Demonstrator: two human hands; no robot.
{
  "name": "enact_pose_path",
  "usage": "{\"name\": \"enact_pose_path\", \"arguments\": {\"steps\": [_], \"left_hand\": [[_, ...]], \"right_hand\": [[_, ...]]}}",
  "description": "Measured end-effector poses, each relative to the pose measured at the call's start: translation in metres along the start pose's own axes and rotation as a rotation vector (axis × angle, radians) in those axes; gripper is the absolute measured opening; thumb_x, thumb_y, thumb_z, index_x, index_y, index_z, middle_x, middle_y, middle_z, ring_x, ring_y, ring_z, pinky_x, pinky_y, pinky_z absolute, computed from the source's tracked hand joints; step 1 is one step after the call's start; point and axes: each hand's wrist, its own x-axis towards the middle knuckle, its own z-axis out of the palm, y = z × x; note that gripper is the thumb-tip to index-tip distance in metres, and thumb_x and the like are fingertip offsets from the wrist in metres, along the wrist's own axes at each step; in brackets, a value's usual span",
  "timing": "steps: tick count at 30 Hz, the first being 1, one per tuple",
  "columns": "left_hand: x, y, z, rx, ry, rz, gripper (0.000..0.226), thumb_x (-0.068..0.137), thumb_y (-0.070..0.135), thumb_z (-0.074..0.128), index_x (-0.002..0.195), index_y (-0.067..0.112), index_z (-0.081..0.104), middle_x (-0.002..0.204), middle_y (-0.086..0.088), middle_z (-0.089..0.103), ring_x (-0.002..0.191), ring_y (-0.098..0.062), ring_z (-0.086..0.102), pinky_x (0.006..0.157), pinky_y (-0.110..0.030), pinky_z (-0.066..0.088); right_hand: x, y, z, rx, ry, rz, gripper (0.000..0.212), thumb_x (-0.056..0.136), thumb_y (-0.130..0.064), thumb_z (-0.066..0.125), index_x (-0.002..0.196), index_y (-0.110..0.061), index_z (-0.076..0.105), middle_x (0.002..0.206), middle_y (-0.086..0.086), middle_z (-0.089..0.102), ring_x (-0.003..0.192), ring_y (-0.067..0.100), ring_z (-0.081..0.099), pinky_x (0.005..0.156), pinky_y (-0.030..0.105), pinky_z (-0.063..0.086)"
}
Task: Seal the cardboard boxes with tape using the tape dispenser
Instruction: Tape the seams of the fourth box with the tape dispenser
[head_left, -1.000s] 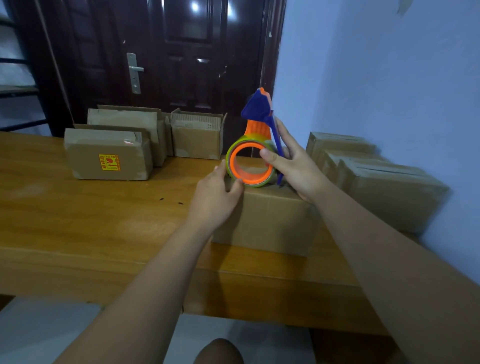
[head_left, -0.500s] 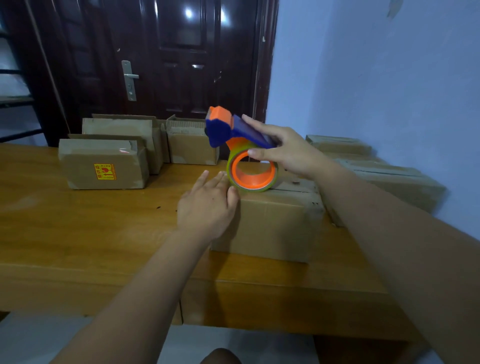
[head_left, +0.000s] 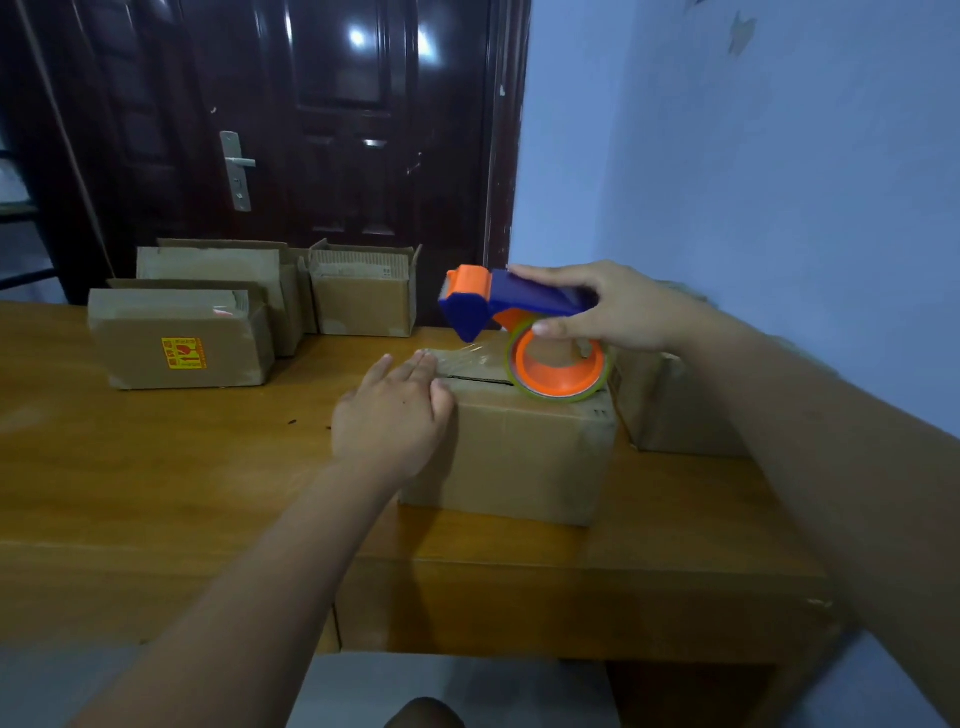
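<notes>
A closed cardboard box (head_left: 524, 452) stands on the wooden table (head_left: 156, 467) in front of me. My right hand (head_left: 618, 312) grips the blue and orange tape dispenser (head_left: 498, 301), whose orange tape roll (head_left: 558, 366) sits on the box top. A strip of clear tape (head_left: 467, 358) runs from the dispenser's head along the box's top seam. My left hand (head_left: 395, 415) lies with straight fingers on the box's left top edge, pressing the tape end down.
Three more boxes sit at the table's back left: one with a yellow sticker (head_left: 182, 343), one behind it (head_left: 218, 265), and an open one (head_left: 363, 296). Further boxes (head_left: 670, 410) line the blue wall on the right. A dark door (head_left: 332, 130) stands behind.
My right hand has tipped the dispenser from upright to lying flat over the box top, and tape now stretches along the seam. My left hand moved from the roll to pressing the box's edge.
</notes>
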Motion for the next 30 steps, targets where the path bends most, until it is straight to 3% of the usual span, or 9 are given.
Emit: {"name": "enact_pose_path", "arguments": {"steps": [4, 7, 11, 14, 17, 20, 22, 25, 30], "left_hand": [[-0.002, 0.001, 0.002, -0.020, 0.024, -0.002, 0.049, 0.101, 0.037, 0.020, 0.148, 0.027, 0.026, 0.154, 0.010, 0.028, 0.143, -0.015, 0.018, 0.106, -0.041, 0.033], [-0.001, 0.001, 0.005, -0.033, 0.035, -0.011, 0.048, 0.101, 0.036, 0.020, 0.148, 0.028, 0.028, 0.153, 0.009, 0.029, 0.143, -0.015, 0.020, 0.106, -0.040, 0.032], [0.001, 0.002, 0.007, -0.062, 0.032, -0.025, 0.048, 0.100, 0.036, 0.020, 0.147, 0.029, 0.030, 0.154, 0.010, 0.028, 0.142, -0.016, 0.020, 0.106, -0.040, 0.033], [0.001, 0.002, 0.007, -0.055, 0.019, -0.028, 0.049, 0.100, 0.037, 0.018, 0.148, 0.028, 0.027, 0.154, 0.009, 0.026, 0.143, -0.016, 0.019, 0.107, -0.041, 0.032], [0.001, 0.001, 0.006, -0.037, 0.014, -0.025, 0.050, 0.100, 0.038, 0.018, 0.148, 0.029, 0.028, 0.154, 0.010, 0.026, 0.142, -0.016, 0.020, 0.105, -0.040, 0.033], [0.000, 0.001, 0.003, -0.028, 0.003, -0.025, 0.049, 0.100, 0.038, 0.018, 0.148, 0.030, 0.028, 0.154, 0.011, 0.026, 0.142, -0.016, 0.020, 0.104, -0.041, 0.034], [-0.001, 0.002, 0.003, -0.022, -0.001, -0.024, 0.049, 0.100, 0.039, 0.018, 0.148, 0.030, 0.026, 0.155, 0.011, 0.025, 0.143, -0.016, 0.019, 0.105, -0.042, 0.034], [-0.001, 0.002, 0.001, -0.005, -0.011, -0.029, 0.050, 0.100, 0.040, 0.018, 0.149, 0.030, 0.023, 0.155, 0.011, 0.024, 0.143, -0.016, 0.018, 0.105, -0.043, 0.034], [-0.002, 0.006, 0.001, -0.014, -0.014, -0.041, 0.050, 0.100, 0.039, 0.018, 0.149, 0.030, 0.022, 0.155, 0.011, 0.024, 0.143, -0.017, 0.020, 0.104, -0.043, 0.035]], "right_hand": [[-0.014, 0.012, 0.005, 0.183, 0.093, 0.015, 0.063, 0.083, -0.043, 0.063, 0.140, -0.043, 0.037, 0.117, -0.021, 0.056, 0.091, -0.009, 0.058, 0.080, 0.011, 0.047], [-0.024, 0.022, 0.022, 0.355, 0.238, 0.024, 0.062, 0.091, -0.025, 0.061, 0.147, -0.030, 0.032, 0.109, -0.021, 0.057, 0.084, -0.014, 0.058, 0.074, 0.007, 0.043], [-0.030, 0.025, 0.049, 0.509, 0.440, 0.040, 0.062, 0.092, -0.030, 0.058, 0.148, -0.031, 0.030, 0.127, -0.022, 0.050, 0.108, -0.011, 0.052, 0.099, 0.018, 0.042], [-0.035, 0.029, 0.064, 0.548, 0.528, 0.037, 0.067, 0.086, -0.048, 0.056, 0.146, -0.041, 0.027, 0.126, -0.011, 0.055, 0.103, 0.001, 0.053, 0.098, 0.031, 0.044], [-0.034, 0.030, 0.056, 0.522, 0.486, 0.028, 0.074, 0.081, -0.050, 0.057, 0.147, -0.038, 0.026, 0.123, -0.015, 0.057, 0.103, 0.000, 0.056, 0.089, 0.025, 0.049], [-0.029, 0.032, 0.036, 0.403, 0.372, 0.005, 0.066, 0.086, -0.037, 0.062, 0.143, -0.041, 0.029, 0.120, -0.001, 0.060, 0.097, 0.006, 0.056, 0.083, 0.021, 0.046], [-0.026, 0.029, 0.023, 0.314, 0.290, -0.011, 0.062, 0.088, -0.031, 0.064, 0.140, -0.043, 0.032, 0.121, -0.014, 0.056, 0.101, -0.001, 0.054, 0.088, 0.017, 0.044], [-0.029, 0.027, 0.006, 0.211, 0.214, 0.009, 0.059, 0.085, -0.037, 0.064, 0.134, -0.049, 0.035, 0.127, -0.023, 0.051, 0.111, -0.003, 0.054, 0.102, 0.026, 0.043], [-0.040, 0.032, -0.010, 0.105, 0.154, 0.020, 0.057, 0.073, -0.055, 0.065, 0.125, -0.062, 0.040, 0.129, -0.005, 0.059, 0.112, 0.024, 0.060, 0.099, 0.040, 0.048]]}}
